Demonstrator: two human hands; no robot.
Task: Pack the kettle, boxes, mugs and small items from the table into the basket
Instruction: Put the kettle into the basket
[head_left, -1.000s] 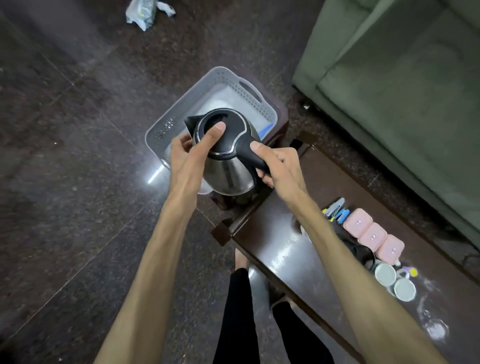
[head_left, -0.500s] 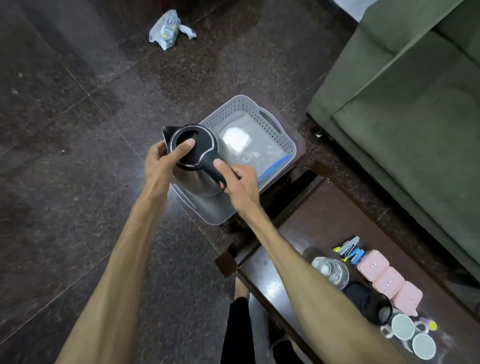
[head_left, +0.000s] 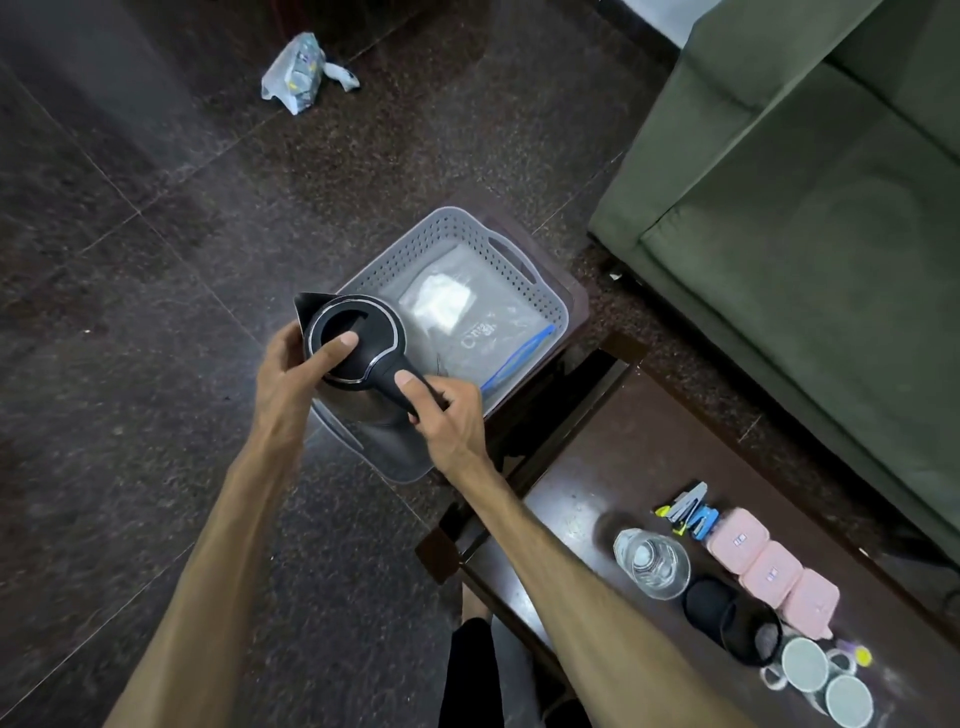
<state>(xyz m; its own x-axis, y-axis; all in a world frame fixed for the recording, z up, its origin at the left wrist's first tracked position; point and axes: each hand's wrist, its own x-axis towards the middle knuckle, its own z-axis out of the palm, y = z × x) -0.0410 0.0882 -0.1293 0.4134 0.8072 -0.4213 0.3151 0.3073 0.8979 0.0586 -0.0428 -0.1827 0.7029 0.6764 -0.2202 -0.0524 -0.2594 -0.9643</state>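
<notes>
A steel kettle with a black lid (head_left: 358, 353) hangs over the near left corner of the grey perforated basket (head_left: 457, 234). My left hand (head_left: 296, 374) cups its side with the thumb on the lid. My right hand (head_left: 447, 415) grips the black handle. A clear zip bag (head_left: 467, 322) lies flat in the basket. On the dark table (head_left: 587, 488) at lower right sit three pink boxes (head_left: 769, 571), two white mugs (head_left: 826, 680), a black kettle base (head_left: 727, 618), a glass bottle (head_left: 649, 561) and small staplers (head_left: 691, 509).
A green sofa (head_left: 810, 218) fills the right side. The basket rests on a low dark stool next to the table's end. A crumpled plastic bag (head_left: 301, 73) lies on the dark stone floor at the top. My legs show below the table edge.
The kettle and both hands have moved away from the table toward the basket's near left corner, and sit lower. The camera has tilted, so more of the table shows.
</notes>
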